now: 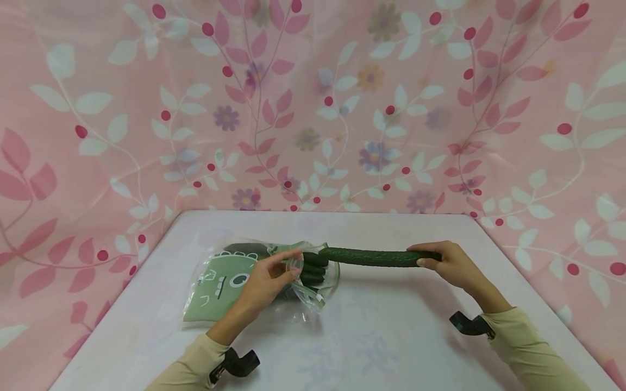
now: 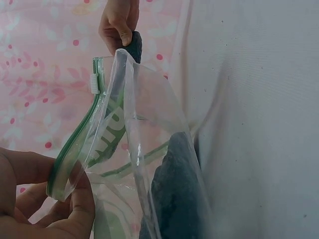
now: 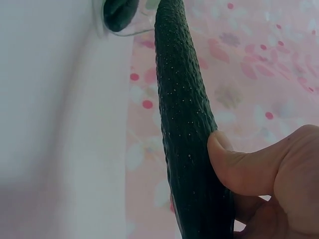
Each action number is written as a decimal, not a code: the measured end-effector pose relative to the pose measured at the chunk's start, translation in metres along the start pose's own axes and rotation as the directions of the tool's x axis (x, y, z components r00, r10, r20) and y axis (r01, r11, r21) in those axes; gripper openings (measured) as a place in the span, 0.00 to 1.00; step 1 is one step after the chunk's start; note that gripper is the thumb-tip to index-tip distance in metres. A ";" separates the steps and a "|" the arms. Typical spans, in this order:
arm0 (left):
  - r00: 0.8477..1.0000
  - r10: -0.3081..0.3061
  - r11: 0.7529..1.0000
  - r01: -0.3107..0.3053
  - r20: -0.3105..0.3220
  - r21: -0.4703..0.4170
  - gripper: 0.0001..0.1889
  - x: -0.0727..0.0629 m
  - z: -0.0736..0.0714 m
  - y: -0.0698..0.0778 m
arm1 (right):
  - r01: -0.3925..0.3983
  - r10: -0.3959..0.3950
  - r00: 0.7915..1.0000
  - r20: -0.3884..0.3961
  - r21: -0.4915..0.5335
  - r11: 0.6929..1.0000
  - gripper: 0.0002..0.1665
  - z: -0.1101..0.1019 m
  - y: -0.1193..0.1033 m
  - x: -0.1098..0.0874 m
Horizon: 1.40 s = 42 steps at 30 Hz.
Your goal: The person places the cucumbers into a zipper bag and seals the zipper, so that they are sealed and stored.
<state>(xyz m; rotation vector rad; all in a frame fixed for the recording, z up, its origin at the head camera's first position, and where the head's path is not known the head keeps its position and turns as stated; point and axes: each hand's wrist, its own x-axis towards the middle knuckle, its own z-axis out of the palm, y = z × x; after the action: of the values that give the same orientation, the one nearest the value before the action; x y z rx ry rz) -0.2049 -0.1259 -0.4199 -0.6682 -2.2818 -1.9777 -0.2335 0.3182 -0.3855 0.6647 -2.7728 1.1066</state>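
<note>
With thumb and fingers, my right hand (image 1: pixel 455 264) grips a long dark green cucumber (image 1: pixel 367 257) by one end, holding it level above the table. Its far end reaches the mouth of a clear zip bag (image 1: pixel 207 301) printed with a green one-eyed monster. My left hand (image 1: pixel 264 279) pinches the green zip edge (image 2: pixel 67 164) of the bag, spreading the mouth apart. Inside the bag lie more cucumbers (image 1: pixel 313 277), their ends showing at the opening. The bumpy skin of the gripped cucumber (image 3: pixel 187 124) fills the middle of the right wrist view.
The bag rests on a white table (image 1: pixel 371 347), left of its middle. A pink curtain (image 1: pixel 313 108) with leaves and flowers hangs behind and at both sides. Dark wrist cameras (image 1: pixel 237 363) sit on both sleeves.
</note>
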 end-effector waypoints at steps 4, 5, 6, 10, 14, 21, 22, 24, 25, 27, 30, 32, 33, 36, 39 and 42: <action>1.000 0.006 1.000 -0.006 0.012 -0.008 0.24 0.000 -0.001 0.000 | 0.016 -0.016 1.000 0.010 -0.007 1.000 0.18 0.010 -0.002 0.004; 1.000 0.010 1.000 -0.010 0.013 -0.011 0.24 -0.001 -0.001 -0.001 | 0.020 -0.020 1.000 0.014 -0.010 1.000 0.18 0.013 -0.002 0.005; 1.000 0.010 1.000 -0.010 0.016 -0.017 0.24 -0.001 -0.001 -0.001 | 0.022 -0.022 1.000 0.015 -0.011 1.000 0.18 0.016 -0.003 0.006; 1.000 0.019 1.000 -0.019 0.015 -0.017 0.23 0.000 0.000 -0.002 | 0.035 -0.035 0.999 0.018 -0.017 0.999 0.18 0.027 -0.005 0.012; 1.000 0.018 1.000 -0.018 0.017 -0.021 0.23 0.000 0.000 -0.002 | 0.036 -0.036 0.999 0.014 -0.013 0.999 0.17 0.037 -0.008 0.017; 1.000 0.016 1.000 -0.016 0.012 -0.010 0.23 0.000 0.001 -0.001 | 0.016 -0.016 1.000 0.014 0.000 1.000 0.17 0.053 -0.018 0.026; 1.000 0.014 1.000 -0.014 0.011 -0.007 0.23 0.000 0.000 -0.001 | 0.020 -0.020 1.000 0.014 0.001 1.000 0.17 0.055 -0.020 0.027; 1.000 0.010 1.000 -0.010 0.010 -0.006 0.23 0.000 0.000 -0.001 | 0.024 -0.024 1.000 0.007 0.001 1.000 0.17 0.059 -0.022 0.030; 1.000 0.008 1.000 -0.008 0.010 -0.003 0.23 0.000 0.000 -0.001 | 0.029 -0.029 1.000 0.006 0.002 1.000 0.16 0.061 -0.023 0.031; 1.000 0.005 1.000 -0.005 0.011 -0.001 0.23 0.000 0.000 -0.002 | 0.034 -0.034 0.999 0.003 0.001 0.999 0.16 0.065 -0.024 0.034; 1.000 0.005 1.000 -0.005 0.014 -0.001 0.23 -0.001 0.000 -0.002 | 0.029 -0.029 1.000 0.003 0.006 1.000 0.16 0.071 -0.026 0.037; 1.000 0.005 1.000 -0.005 0.013 0.002 0.23 -0.001 0.001 -0.003 | 0.024 -0.024 1.000 0.003 0.008 1.000 0.16 0.074 -0.028 0.039; 1.000 0.007 1.000 -0.007 0.013 0.002 0.23 -0.002 0.001 -0.003 | 0.024 -0.024 1.000 0.003 0.009 1.000 0.16 0.076 -0.029 0.041; 1.000 0.007 1.000 -0.007 0.013 -0.002 0.23 -0.002 0.001 -0.003 | 0.026 -0.026 1.000 -0.003 0.017 1.000 0.16 0.083 -0.032 0.044; 1.000 0.019 1.000 -0.018 0.017 -0.008 0.23 -0.002 0.000 -0.004 | 0.033 -0.033 0.999 -0.016 0.021 0.999 0.15 0.089 -0.035 0.048; 0.999 0.033 0.999 -0.033 0.018 -0.012 0.23 -0.002 0.000 -0.004 | 0.036 -0.035 0.999 -0.027 0.028 0.999 0.15 0.095 -0.039 0.052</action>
<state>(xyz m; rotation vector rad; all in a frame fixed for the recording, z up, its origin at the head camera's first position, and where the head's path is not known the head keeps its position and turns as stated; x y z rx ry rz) -0.2047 -0.1267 -0.4239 -0.7231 -2.2559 -1.9806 -0.2563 0.2105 -0.4184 0.6945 -2.7167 1.1416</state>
